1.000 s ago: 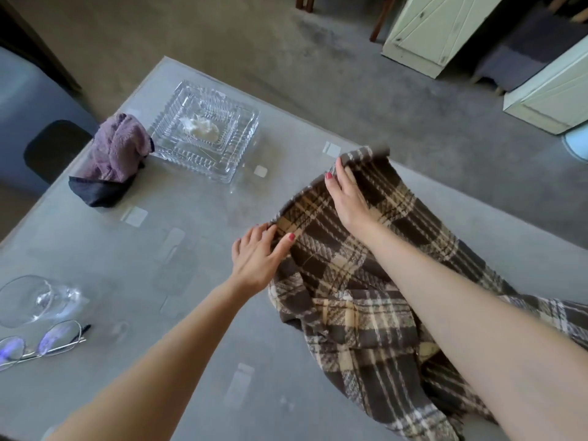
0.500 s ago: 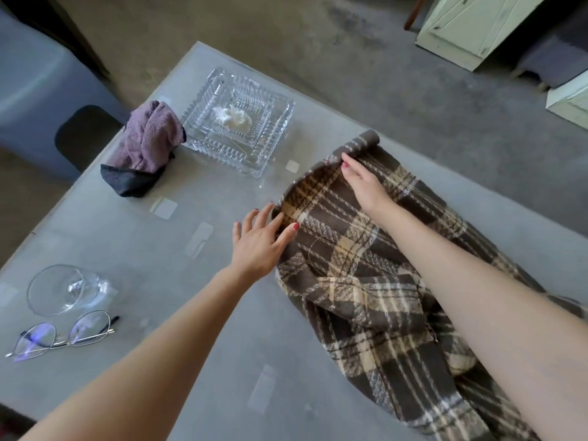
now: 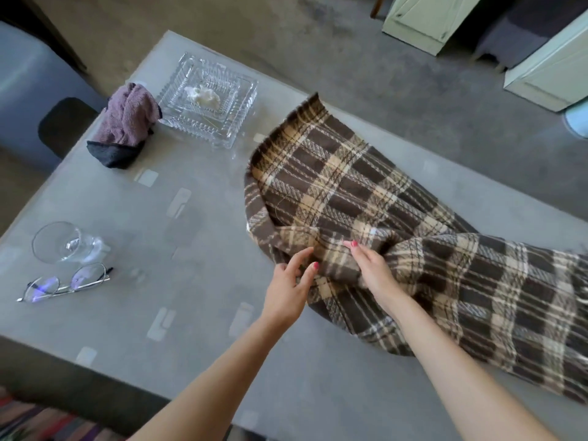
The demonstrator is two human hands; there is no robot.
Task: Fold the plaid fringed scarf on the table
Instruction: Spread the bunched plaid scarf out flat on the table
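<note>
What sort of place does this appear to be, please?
Probably a room at home: a glass-topped table holding eyeglasses, a crystal dish and the scarf, with pale cabinets on carpet.

Scarf [image 3: 366, 192] runs off the right edge

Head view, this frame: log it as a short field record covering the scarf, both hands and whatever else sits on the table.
surface: grey table
scarf: brown and cream plaid scarf, rumpled, not yet folded flat, trailing off to the right
left hand: left hand at the scarf's near-left edge, fingers curled on the fabric
right hand: right hand pinching a bunched fold
other items: glass dish with something white in it, purple cloth, overturned wine glass, eyeglasses
</note>
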